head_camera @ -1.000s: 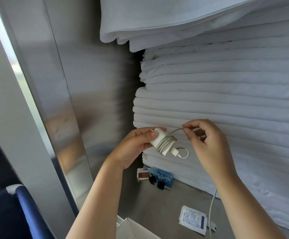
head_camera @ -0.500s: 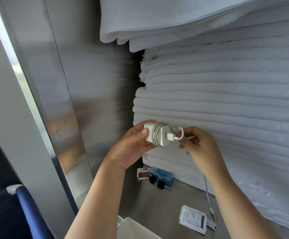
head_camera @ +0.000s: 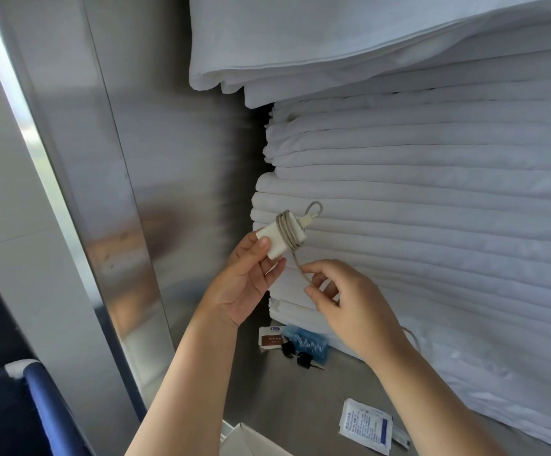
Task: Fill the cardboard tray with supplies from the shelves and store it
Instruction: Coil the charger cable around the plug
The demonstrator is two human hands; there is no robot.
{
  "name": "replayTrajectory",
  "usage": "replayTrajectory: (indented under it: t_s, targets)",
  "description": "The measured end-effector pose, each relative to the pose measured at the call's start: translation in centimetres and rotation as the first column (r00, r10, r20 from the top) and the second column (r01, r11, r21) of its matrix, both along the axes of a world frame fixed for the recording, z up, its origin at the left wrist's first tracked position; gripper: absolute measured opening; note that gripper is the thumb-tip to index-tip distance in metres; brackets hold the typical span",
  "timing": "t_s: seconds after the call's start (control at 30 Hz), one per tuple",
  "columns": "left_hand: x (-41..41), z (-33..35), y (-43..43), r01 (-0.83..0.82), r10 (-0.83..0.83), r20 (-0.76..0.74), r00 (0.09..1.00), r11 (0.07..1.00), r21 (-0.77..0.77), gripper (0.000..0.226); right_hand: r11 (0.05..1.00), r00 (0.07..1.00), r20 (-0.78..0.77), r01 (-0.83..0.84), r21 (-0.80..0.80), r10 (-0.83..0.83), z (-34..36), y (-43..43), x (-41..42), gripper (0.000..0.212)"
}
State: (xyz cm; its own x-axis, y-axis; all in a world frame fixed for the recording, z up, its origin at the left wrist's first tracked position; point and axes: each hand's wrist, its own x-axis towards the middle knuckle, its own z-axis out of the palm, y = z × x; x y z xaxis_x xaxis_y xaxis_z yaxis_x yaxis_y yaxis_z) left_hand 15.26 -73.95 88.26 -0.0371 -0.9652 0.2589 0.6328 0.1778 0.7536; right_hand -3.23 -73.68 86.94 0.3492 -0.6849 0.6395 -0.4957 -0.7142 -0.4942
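steel shelf [head_camera: 284, 396] bearing stacked white linens [head_camera: 432, 225], left fingers [head_camera: 263, 247] gripping charger [head_camera: 275, 236], right fingers [head_camera: 313, 268] pinching its cable [head_camera: 297, 262]

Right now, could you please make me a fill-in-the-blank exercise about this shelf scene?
1. The white charger is gripped by the person's ____.
2. The right hand pinches the loose ____ coming off the charger.
3. The black keys lie beside a ____ packet.
Missing: left hand; cable; blue.

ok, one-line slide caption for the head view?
Left hand holds a cable-wrapped white charger; right hand pinches the loose cable, before stacked linens on a steel shelf.
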Motion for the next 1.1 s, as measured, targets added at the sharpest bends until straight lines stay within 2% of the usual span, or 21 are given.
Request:
replayTrajectory:
  t_s: [0.07,0.17,0.37,0.5,0.6,0.8,0.97,1.1]
  targets:
    - [0.1,-0.1,0.0,-0.041,0.041,-0.016,0.999,0.999,0.012,0.031,1.0,0.999,-0.051,-0.013,-0.018,0.012,-0.1,0.3,0.1,0.033]
    - [-0.1,0.1,0.0,-0.111,0.111,0.043,0.993,0.994,0.011,0.02,0.998,0.996,-0.089,-0.017,-0.065,0.012,0.0,0.6,0.2,0.034]
    - [-0.6,0.3,-0.2,-0.258,0.253,0.268,0.93,0.966,-0.02,0.038,0.971,0.989,-0.115,0.064,-0.231,-0.093,0.6,0.9,0.2,0.02]
    - [-0.8,0.3,-0.2,-0.273,0.274,0.363,0.89,0.96,-0.055,0.042,0.934,0.989,-0.029,0.124,-0.336,-0.142,0.7,0.7,-0.1,0.012]
    - [-1.0,0.3,-0.2,-0.278,0.29,0.449,0.845,0.956,-0.095,0.035,0.909,0.988,0.025,0.152,-0.389,-0.154,0.8,0.5,-0.5,0.009]
    - [-1.0,0.2,-0.1,-0.166,0.214,0.564,0.797,0.977,-0.136,0.029,0.895,0.982,0.13,0.182,-0.407,-0.14,1.3,0.3,-1.3,0.015]
    - [-0.1,0.1,0.0,-0.097,0.147,0.655,0.741,0.989,-0.113,0.026,0.913,0.996,0.047,0.085,-0.399,-0.072,0.8,-0.1,-1.5,0.007]
    - [0.5,-0.1,0.3,-0.05,0.067,0.678,0.732,0.998,-0.045,0.025,0.93,1.0,0.018,0.026,-0.366,-0.021,0.6,-0.3,-1.5,0.013]
